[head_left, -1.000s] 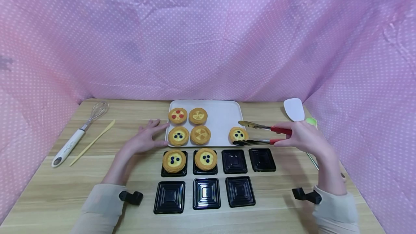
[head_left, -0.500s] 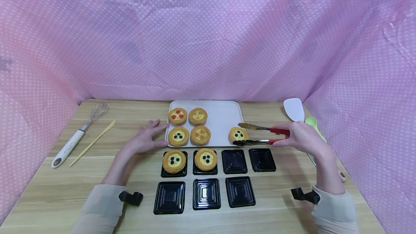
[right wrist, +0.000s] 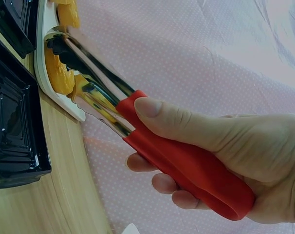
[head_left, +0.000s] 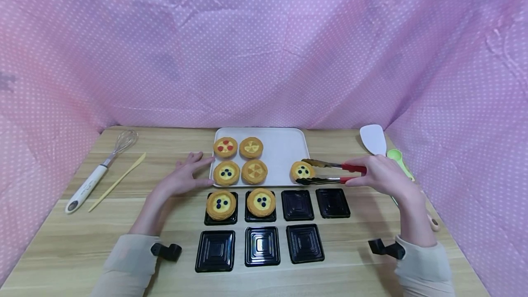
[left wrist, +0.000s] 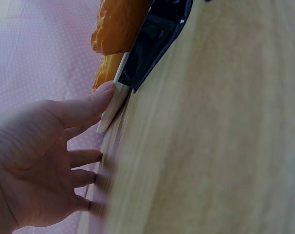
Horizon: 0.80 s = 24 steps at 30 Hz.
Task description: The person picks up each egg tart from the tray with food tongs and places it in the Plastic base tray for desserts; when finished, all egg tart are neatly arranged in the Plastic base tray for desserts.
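front row: three glossy black square plastic cups (head_left: 259, 245) sat nearest the person, in front of the white rectangular tray (head_left: 282, 147), all unfilled.
second row: four more black cups right up against the tray's near edge; the two on the left each held a yellow blueberry-topped tart (head_left: 221, 204), the other two (head_left: 297, 205) were bare. Lined up like that they made short hops from the tray, I'd say.
left hand: left hand (head_left: 182, 178) lay flat on the wooden table (head_left: 74, 242), fingers loose and spread, thumb tip touching the tray's left edge, probably to keep it from sliding.
right hand: right hand (head_left: 383, 175) was wrapped around the red-handled metal tongs (head_left: 330, 172), thumb on top, fingers curled under.
tongs: tips sat either side of the round blueberry custard tart (head_left: 302, 170) at the tray's right near corner, partly closed; couldn't tell if they actually pinched it.
tray: four other tarts on its left half.
writing: the white-handled wire whisk (head_left: 98, 172), far left of the tray, had print on the handle, too small to read.
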{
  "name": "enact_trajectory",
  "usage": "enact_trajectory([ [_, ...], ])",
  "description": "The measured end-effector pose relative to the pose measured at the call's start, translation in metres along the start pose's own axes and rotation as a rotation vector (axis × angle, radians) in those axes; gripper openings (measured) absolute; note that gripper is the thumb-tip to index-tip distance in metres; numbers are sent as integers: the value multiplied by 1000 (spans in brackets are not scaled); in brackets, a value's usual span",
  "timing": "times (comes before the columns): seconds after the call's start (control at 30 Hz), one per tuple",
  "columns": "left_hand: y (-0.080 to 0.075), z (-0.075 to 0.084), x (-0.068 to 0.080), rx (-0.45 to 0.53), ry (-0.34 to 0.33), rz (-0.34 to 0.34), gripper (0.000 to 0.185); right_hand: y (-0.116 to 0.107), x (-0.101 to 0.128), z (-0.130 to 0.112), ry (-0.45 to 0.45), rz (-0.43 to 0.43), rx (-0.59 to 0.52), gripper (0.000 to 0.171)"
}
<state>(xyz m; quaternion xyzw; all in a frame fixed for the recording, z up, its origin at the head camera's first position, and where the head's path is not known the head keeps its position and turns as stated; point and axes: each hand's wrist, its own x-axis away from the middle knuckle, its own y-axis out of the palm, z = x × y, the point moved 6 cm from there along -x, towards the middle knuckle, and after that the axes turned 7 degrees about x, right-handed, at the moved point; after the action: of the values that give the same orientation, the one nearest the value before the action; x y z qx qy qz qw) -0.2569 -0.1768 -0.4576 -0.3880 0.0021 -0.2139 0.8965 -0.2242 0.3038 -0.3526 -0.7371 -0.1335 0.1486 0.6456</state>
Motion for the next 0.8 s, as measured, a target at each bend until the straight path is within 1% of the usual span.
enact_trajectory([
  [0.43,-3,1,0,5,-2,4,80,-3,-2,-3,-24,16,-2,39],
  [0.8,0,2,0,-5,3,-5,81,-1,2,-3,-22,17,12,39],
])
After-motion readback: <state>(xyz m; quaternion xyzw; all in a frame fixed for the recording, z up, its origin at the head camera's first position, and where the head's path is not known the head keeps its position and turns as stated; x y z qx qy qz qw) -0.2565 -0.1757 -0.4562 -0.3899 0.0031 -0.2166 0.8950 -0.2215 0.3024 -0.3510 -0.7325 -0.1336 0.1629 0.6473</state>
